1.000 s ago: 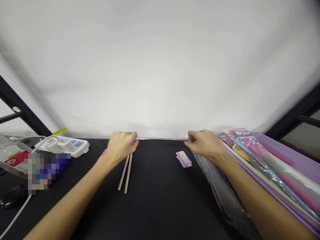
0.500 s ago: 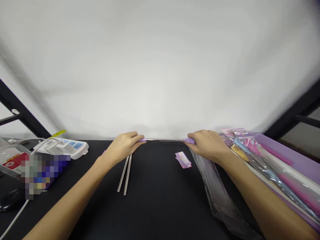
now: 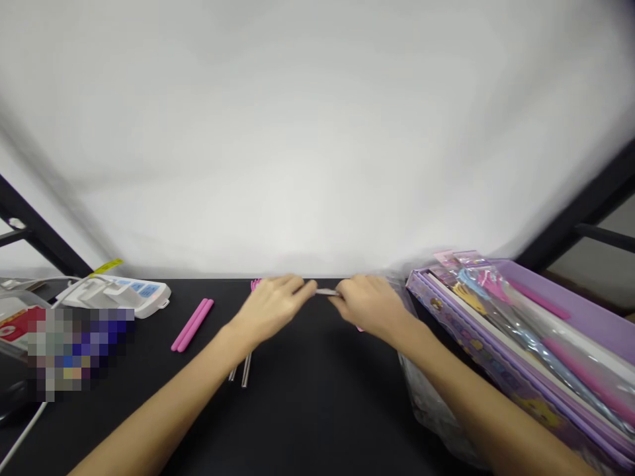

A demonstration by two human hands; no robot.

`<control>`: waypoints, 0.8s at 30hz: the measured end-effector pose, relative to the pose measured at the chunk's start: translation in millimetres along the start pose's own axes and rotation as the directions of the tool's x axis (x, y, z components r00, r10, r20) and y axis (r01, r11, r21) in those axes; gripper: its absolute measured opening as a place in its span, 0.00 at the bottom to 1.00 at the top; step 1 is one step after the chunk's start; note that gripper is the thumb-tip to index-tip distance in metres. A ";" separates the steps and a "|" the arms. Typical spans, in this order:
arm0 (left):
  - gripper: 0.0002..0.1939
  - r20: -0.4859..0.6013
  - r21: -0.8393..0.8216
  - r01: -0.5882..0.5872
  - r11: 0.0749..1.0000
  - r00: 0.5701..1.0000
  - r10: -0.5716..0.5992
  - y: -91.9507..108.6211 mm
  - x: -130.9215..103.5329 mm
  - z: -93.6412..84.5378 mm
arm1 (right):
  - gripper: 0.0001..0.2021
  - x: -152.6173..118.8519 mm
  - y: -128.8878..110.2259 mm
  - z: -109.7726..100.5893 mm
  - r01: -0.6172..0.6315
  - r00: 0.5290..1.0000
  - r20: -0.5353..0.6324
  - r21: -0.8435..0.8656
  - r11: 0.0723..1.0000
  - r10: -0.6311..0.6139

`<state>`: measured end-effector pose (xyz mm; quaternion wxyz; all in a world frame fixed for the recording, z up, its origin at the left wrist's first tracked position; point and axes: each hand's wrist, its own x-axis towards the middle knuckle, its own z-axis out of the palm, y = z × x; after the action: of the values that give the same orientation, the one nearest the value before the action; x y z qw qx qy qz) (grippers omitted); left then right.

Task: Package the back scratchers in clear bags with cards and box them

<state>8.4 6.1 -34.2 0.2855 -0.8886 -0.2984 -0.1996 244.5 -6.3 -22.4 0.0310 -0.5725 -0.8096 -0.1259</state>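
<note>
My left hand (image 3: 270,304) and my right hand (image 3: 372,304) are close together above the back of the black table. Both are closed on what looks like a telescopic back scratcher (image 3: 326,291); only a short, blurred piece shows between the fingers. Its ends are hidden in my hands. Below my left hand, two thin metal rods (image 3: 247,370) lie on the table. A pink claw-shaped head (image 3: 255,284) peeks out behind that hand. Two pink tube handles (image 3: 192,324) lie side by side to the left. Under my right hand shows the edge of a pink card (image 3: 360,328).
A purple box (image 3: 476,344) on the right holds back scratchers in clear packaging (image 3: 520,324). A clear plastic sleeve (image 3: 431,423) lies partly under my right forearm. On the left are a white power strip (image 3: 143,297) and a cable (image 3: 22,443). A white wall stands behind.
My hands have come together, and the metal stretch between them is much shorter. The pink handles and claw head, covered by my left hand before, now show. My right hand now covers most of the card.
</note>
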 end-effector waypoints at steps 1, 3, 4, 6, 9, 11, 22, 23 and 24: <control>0.10 0.018 -0.018 0.050 0.999 0.999 -0.050 -13.1 -4.2 -3.2 | 0.24 0.0 9.4 -1.1 -0.053 0.998 0.031 -0.014 0.998 0.054; 0.09 0.037 0.006 0.187 0.982 0.982 -0.187 -35.8 -12.0 -9.2 | 0.29 0.2 28.5 -4.2 -0.136 0.987 0.078 -0.026 0.990 0.138; 0.09 0.013 0.045 0.255 0.966 0.967 -0.256 -41.6 -14.4 -11.2 | 0.29 0.5 35.4 -5.9 -0.154 0.984 0.088 -0.026 0.988 0.155; 0.09 -0.021 0.109 0.306 0.946 0.952 -0.305 -37.7 -15.1 -12.3 | 0.30 1.5 40.3 -8.7 -0.154 0.986 0.061 -0.023 0.988 0.156; 0.11 -0.047 0.155 0.216 0.964 0.976 -0.211 -9.0 -10.6 -7.8 | 0.29 3.5 33.3 -8.7 -0.118 0.993 0.016 -0.034 0.992 0.119; 0.12 -0.072 0.167 0.209 0.964 0.977 -0.200 0.0 -11.0 -5.6 | 0.28 3.6 33.5 -5.4 -0.109 0.994 0.012 -0.035 0.993 0.109; 0.09 -0.185 0.264 0.341 0.902 0.936 -0.299 -27.6 -1.6 -17.7 | 0.22 -0.2 54.2 0.9 -0.227 0.974 0.011 -0.011 0.974 0.227; 0.10 -0.172 0.263 0.309 0.914 0.947 -0.271 -21.3 1.4 -17.3 | 0.23 0.5 50.5 1.4 -0.212 0.977 0.006 0.000 0.977 0.212; 0.09 -0.161 0.266 0.301 0.915 0.950 -0.266 -18.1 2.7 -17.1 | 0.23 1.1 48.6 2.4 -0.205 0.979 0.001 0.006 0.979 0.205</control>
<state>-4.4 8.5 -12.8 0.3972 -0.7709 -0.4322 -0.2472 289.8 10.5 -16.3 0.0453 -0.6530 -0.7466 -0.1194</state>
